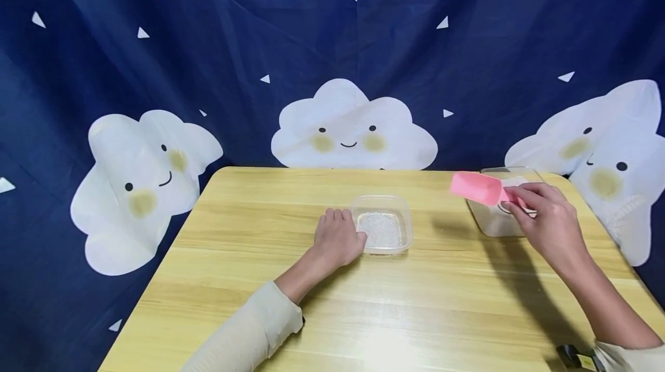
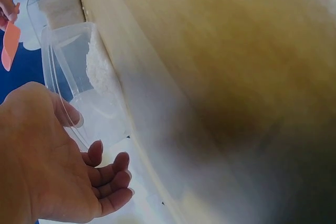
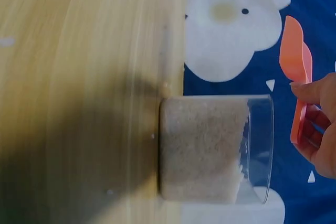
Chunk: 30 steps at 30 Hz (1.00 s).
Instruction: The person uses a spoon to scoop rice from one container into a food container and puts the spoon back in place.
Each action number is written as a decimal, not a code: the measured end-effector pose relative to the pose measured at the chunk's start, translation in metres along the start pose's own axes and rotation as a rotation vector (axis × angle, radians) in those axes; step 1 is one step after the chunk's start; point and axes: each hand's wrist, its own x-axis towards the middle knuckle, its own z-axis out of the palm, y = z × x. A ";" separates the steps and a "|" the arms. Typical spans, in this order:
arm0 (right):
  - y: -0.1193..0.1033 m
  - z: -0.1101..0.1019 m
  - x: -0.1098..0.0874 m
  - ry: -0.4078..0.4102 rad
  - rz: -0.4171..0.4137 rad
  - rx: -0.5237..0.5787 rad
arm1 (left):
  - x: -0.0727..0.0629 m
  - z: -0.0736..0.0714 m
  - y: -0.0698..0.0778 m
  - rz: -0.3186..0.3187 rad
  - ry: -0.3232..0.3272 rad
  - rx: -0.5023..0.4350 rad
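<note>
My right hand (image 1: pixel 553 222) grips the handle of a pink scoop (image 1: pixel 475 187), held in the air above a large clear container (image 1: pixel 493 227). The scoop's pink inside shows in the head view. Pale grains fill most of that container, as the right wrist view (image 3: pixel 202 150) shows from the side. My left hand (image 1: pixel 337 239) holds a small clear plastic container (image 1: pixel 407 219) by its left side, thumb against its wall and fingers curled beside it. White grains (image 1: pixel 381 230) lie in the small container.
Both containers stand on a light wooden table (image 1: pixel 249 308), the larger one near the back right corner. A dark blue curtain (image 1: pixel 312 25) with smiling clouds hangs right behind the table's back edge. A few loose grains lie near the large container.
</note>
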 end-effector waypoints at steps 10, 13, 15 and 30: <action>0.014 -0.010 -0.007 0.022 0.016 -0.028 | 0.001 0.005 -0.002 -0.001 0.003 0.001; 0.016 -0.013 -0.007 0.029 0.011 -0.035 | 0.002 0.004 -0.002 -0.004 0.000 0.004; 0.019 -0.015 -0.007 0.032 0.012 -0.039 | 0.002 0.004 -0.002 -0.003 0.001 0.002; 0.047 -0.029 -0.007 0.034 0.019 -0.125 | 0.000 0.002 -0.003 0.013 0.023 0.006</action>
